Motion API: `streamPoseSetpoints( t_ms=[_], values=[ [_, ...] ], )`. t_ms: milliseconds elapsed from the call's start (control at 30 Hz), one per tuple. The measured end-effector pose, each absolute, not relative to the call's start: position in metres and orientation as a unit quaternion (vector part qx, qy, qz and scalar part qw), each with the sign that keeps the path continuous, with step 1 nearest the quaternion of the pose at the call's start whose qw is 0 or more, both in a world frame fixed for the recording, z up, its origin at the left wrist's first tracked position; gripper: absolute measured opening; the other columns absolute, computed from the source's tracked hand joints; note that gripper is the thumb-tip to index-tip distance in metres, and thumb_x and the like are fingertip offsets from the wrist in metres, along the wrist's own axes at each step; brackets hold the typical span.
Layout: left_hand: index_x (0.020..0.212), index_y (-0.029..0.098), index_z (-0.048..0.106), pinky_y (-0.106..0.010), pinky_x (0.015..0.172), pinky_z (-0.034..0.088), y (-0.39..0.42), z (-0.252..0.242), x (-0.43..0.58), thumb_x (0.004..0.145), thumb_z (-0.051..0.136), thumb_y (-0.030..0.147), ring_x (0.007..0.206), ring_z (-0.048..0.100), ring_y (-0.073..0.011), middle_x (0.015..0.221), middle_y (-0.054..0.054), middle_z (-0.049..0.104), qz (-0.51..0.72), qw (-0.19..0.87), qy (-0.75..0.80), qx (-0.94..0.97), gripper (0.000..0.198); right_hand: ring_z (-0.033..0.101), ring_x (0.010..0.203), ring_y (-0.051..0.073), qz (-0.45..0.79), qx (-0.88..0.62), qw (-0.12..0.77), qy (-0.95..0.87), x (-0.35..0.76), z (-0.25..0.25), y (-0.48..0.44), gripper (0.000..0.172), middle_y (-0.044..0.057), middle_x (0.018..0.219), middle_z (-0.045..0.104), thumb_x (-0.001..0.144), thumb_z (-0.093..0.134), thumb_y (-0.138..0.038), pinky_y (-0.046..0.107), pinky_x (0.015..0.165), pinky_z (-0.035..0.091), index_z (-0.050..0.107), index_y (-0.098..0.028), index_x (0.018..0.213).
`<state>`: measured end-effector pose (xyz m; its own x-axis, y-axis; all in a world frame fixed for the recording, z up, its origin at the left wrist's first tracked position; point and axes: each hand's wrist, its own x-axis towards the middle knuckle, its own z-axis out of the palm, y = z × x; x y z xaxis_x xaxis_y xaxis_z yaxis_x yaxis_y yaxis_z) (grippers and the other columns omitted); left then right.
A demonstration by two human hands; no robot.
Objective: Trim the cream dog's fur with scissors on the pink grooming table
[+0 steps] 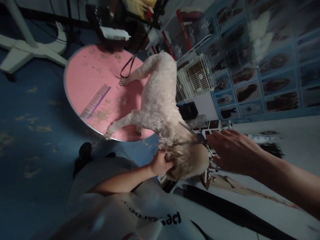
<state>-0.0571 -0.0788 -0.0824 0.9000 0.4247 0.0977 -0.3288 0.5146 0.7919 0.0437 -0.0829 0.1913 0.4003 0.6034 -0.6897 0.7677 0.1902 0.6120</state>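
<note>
Scissors first: they're gripped by the handles in the right hand, blades apart and lying across the hair where the head meets the neck. The left hand is closed on the near side of the head, steadying the dog, which stands at the right part of the round pink table with its head out past the near right edge

If you ask me, that left hold matters most here: firm but soft, so a sudden turn doesn't push skin into the blades. I'd lift the hair a bit, lay the blades flat along the coat, take small snips and mind where the ear is

Further out, a comb lies on the left of the table among loose clippings, and I'd run it through the neck hair between cuts

Hard to make out: whether the left fingers have muzzle or ear, since face and ears blur into brown fur. Right fingers in the handles are too smeared to read, the forearm is cut off at the right edge, and apron lettering gets lost in folds
</note>
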Motion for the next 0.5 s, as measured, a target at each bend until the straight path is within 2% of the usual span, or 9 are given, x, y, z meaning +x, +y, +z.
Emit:
streamPoseSetpoints(
  t_ms=[67,200,367,433,500],
  values=[
    [0.085,0.012,0.075,-0.024,0.081,0.053,-0.077,-0.082,-0.059,0.072,0.061,0.018,0.081,0.067,-0.0153,0.081,-0.004,0.073,0.217,0.872,0.037,0.437,0.02,0.068,0.076,0.026,-0.09,0.637,0.548,0.534,0.05,0.192,-0.084,0.017,0.008,0.084,0.066,0.079,0.053,-0.004,0.033,0.061,0.038,0.058,-0.016,0.089],
    [0.084,0.012,0.074,-0.023,0.08,0.053,-0.075,-0.082,-0.062,0.072,0.063,0.016,0.08,0.067,-0.015,0.08,-0.005,0.072,0.203,0.882,0.033,0.424,0.017,0.063,0.059,0.018,-0.14,0.649,0.538,0.519,0.054,0.193,-0.084,0.027,0.005,0.081,0.066,0.081,0.045,0.001,0.03,0.05,0.027,0.058,-0.018,0.096],
    [0.083,0.012,0.074,-0.024,0.081,0.053,-0.072,-0.083,-0.065,0.072,0.066,0.015,0.077,0.066,-0.0149,0.081,-0.005,0.073,0.179,0.891,0.031,0.416,0.015,0.066,0.077,0.024,-0.105,0.666,0.513,0.531,0.056,0.188,-0.075,0.014,0.009,0.084,0.065,0.077,0.057,-0.009,0.032,0.063,0.037,0.058,-0.016,0.089],
    [0.085,0.012,0.075,-0.024,0.082,0.054,-0.07,-0.082,-0.066,0.072,0.066,0.015,0.079,0.067,-0.0149,0.082,-0.005,0.074,0.178,0.889,0.02,0.42,0.016,0.066,0.073,0.022,-0.117,0.661,0.518,0.53,0.062,0.187,-0.073,0.014,0.009,0.083,0.066,0.081,0.053,-0.006,0.031,0.059,0.034,0.058,-0.016,0.09],
    [0.085,0.011,0.076,-0.023,0.08,0.054,-0.068,-0.081,-0.067,0.073,0.067,0.016,0.079,0.067,-0.0148,0.082,-0.005,0.074,0.175,0.888,0.014,0.425,0.016,0.064,0.065,0.019,-0.137,0.657,0.525,0.524,0.069,0.189,-0.075,0.023,0.007,0.083,0.067,0.082,0.047,-0.001,0.029,0.053,0.027,0.058,-0.017,0.095]
  ],
)
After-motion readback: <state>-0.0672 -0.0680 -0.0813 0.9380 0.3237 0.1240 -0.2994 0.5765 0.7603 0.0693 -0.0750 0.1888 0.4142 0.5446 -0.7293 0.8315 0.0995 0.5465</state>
